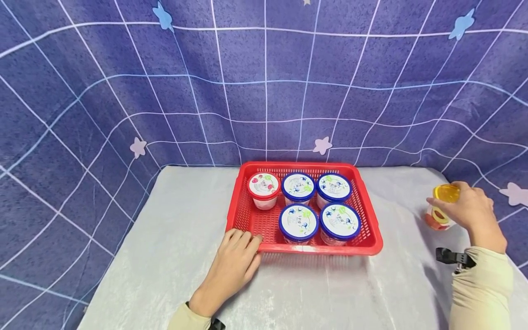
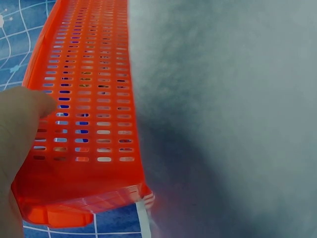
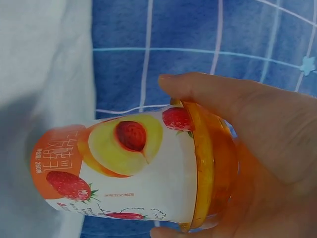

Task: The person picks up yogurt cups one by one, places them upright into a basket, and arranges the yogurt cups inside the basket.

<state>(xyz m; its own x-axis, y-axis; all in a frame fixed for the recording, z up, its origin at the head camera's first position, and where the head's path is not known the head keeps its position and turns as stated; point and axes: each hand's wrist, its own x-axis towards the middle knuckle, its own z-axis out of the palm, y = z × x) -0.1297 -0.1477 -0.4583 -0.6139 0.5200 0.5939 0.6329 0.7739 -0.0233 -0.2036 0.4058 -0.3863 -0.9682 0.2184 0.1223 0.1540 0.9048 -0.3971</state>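
Note:
My right hand (image 1: pixel 474 208) grips a yogurt cup (image 3: pixel 109 168) by its amber domed lid (image 3: pixel 215 168), thumb on one side and fingers on the other. The cup is white with peach and strawberry pictures, held upright at the table's right side. My left hand (image 1: pixel 237 256) holds the front left corner of a red plastic basket (image 1: pixel 375 220), fingers over the rim and thumb against the outer wall. Inside the basket sit several tubs with blue-rimmed lids (image 1: pixel 299 222) and, at the back left, one tub with a red-rimmed lid (image 1: pixel 264 185).
A grey-white cloth (image 1: pixel 173 220) covers the table. Behind it and along both sides hangs a blue-purple curtain (image 1: pixel 288 101) with a grid and stars. The basket stands near the table's back edge, well left of the cup.

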